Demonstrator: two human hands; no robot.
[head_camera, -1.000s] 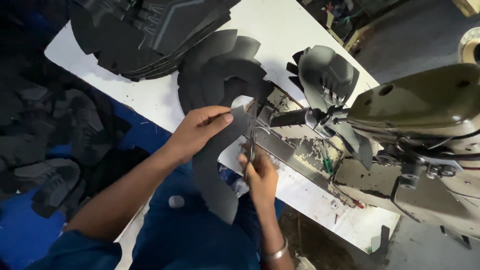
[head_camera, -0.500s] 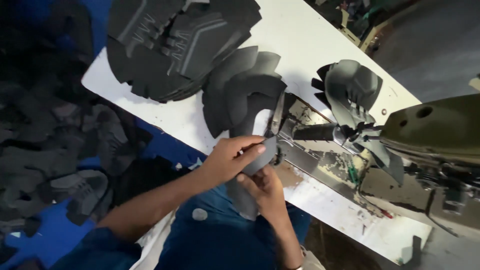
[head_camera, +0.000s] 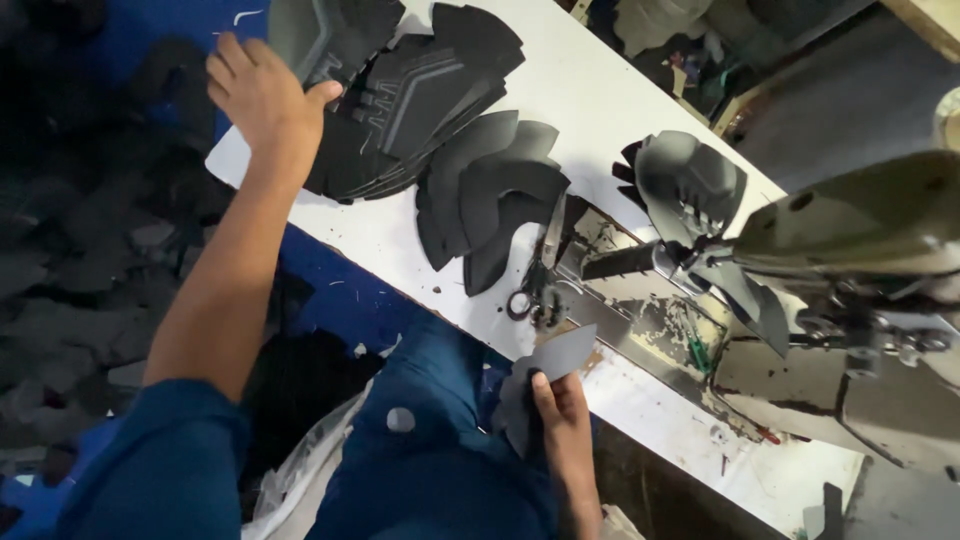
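Left hand (head_camera: 262, 95) was stretched out to the far-left corner of the white worktop (head_camera: 620, 110), palm down, fingers (head_camera: 228, 62) spread and open, resting on the near edge of the big stack (head_camera: 400, 85) of dark cut pieces; nothing was pinched yet, as far as could be seen. The stack lay directly under and just beyond those fingers, fanned out with its long side running away toward the right. Right hand (head_camera: 565, 410) sat low at the near edge of the worktop, close to the body, fingers closed on one grey piece (head_camera: 550, 365). That piece ran slantwise, its pointed end up and to the right over the worktop edge, its lower end hanging below the edge toward the lap. The left hand was plainly the nearer one to the stack; the right was well apart from it. A smaller pile (head_camera: 495, 195) of curved dark pieces lay between the stack and the scissors (head_camera: 535, 295), which rested near the sewing machine (head_camera: 860, 230). A stitched upper (head_camera: 688, 185) sat on the machine's arm. Hard to judge: the left thumb's contact under the stack edge, how many pieces the stack held, and the needle area, which was dim. The right wrist was cut off at the bottom edge. Heaps of dark scraps (head_camera: 90, 280) at left were blurred.
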